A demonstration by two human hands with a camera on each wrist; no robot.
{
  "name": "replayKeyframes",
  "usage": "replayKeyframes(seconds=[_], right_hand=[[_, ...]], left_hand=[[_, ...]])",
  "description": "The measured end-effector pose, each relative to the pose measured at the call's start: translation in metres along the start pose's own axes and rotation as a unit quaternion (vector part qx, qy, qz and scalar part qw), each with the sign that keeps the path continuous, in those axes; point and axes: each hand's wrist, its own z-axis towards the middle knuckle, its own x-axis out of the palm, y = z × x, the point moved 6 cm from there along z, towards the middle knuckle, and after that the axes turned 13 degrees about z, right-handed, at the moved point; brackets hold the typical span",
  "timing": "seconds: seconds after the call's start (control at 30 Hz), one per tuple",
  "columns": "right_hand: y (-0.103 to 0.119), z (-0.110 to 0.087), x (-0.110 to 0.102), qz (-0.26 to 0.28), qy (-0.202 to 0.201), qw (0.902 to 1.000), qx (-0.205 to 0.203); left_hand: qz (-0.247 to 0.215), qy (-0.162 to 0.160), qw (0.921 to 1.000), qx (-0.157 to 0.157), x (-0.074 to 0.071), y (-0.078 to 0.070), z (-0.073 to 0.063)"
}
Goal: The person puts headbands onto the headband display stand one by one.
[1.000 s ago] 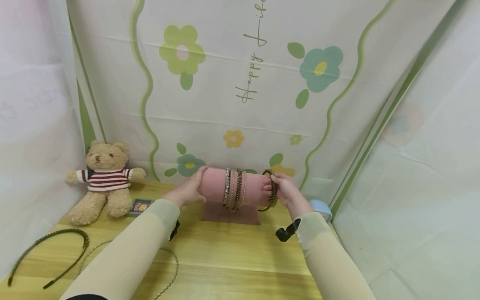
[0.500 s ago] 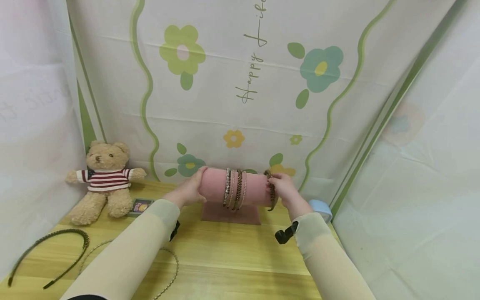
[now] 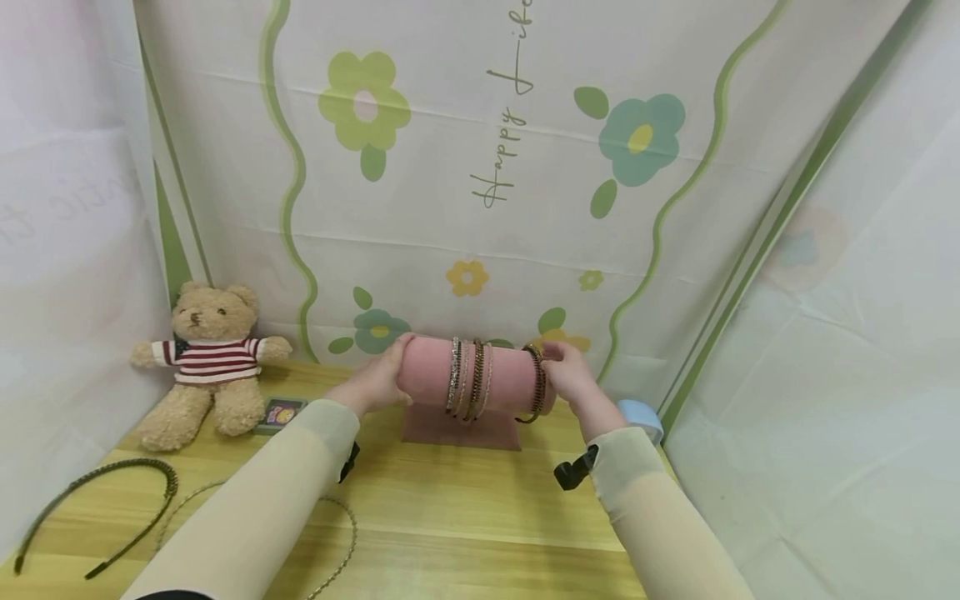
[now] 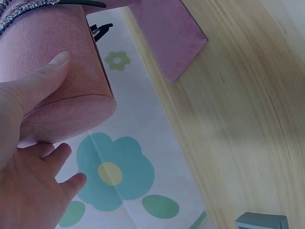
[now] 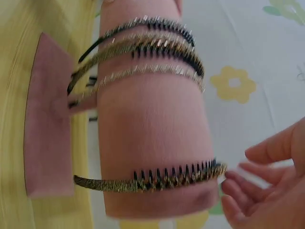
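Backdrop: pale cloth printed with green and teal flowers (image 3: pixel 420 217) hangs behind a yellow wood-grain tabletop (image 3: pixel 450 517).
Just changed: the right fingers no longer pinch the dark, toothed headband flecked with gold (image 3: pixel 538 383); it now sits slightly farther in from the roll's right end. Judging by that, the roll carries this headband without the right hand's help.
Tabletop, back left corner: a tan plush bear in a striped sweater (image 3: pixel 217 362) sits upright, near a small grey box with a picture on top (image 3: pixel 281 414).
Tabletop, left edge: a dark braided headband (image 3: pixel 171 483) lies flat; beside it, a thin beaded headband (image 3: pixel 352 533) runs partly under the cream left sleeve (image 3: pixel 255 492).
Left hand (image 3: pixel 378 379): it grips the left end of the padded pink roll, thumb laid along the side; its other fingers are spread around the end.
Pink roll (image 3: pixel 512 375): it lies sideways on a flat pink base (image 3: pixel 461 429), near the tabletop's back edge; glittery silver and gold headbands (image 3: pixel 477 379) ring its middle, apart from the toothed one.
Right hand (image 3: pixel 570 379): its fingers are loosely bent, thumb apart from them, gripping nothing; the tips are just beside the toothed headband, contact unclear.
Tabletop, right edge: a pale-blue rounded object (image 3: pixel 642 417) is partly hidden behind the right wrist.
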Motion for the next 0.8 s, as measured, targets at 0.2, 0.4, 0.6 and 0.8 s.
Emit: replayKeyframes(seconds=[0.2, 0.4, 0.6, 0.8], right_hand=[[-0.006, 0.01, -0.012, -0.13, 0.111, 0.9839, -0.052], [-0.016, 0.011, -0.021, -0.196, 0.16, 0.9646, -0.075], [-0.021, 0.011, -0.018, -0.207, 0.15, 0.9611, -0.105], [-0.023, 0.017, -0.009, -0.22, 0.134, 0.9567, -0.136]], left_hand=[[-0.001, -0.001, 1.0, 0.002, 0.0, -0.001, 0.001], [-0.006, 0.0, 1.0, 0.0, 0.0, -0.002, 0.001], [-0.002, 0.004, 1.0, 0.003, 0.001, -0.002, 0.001], [-0.003, 0.004, 1.0, 0.0, 0.0, -0.001, 0.0]])
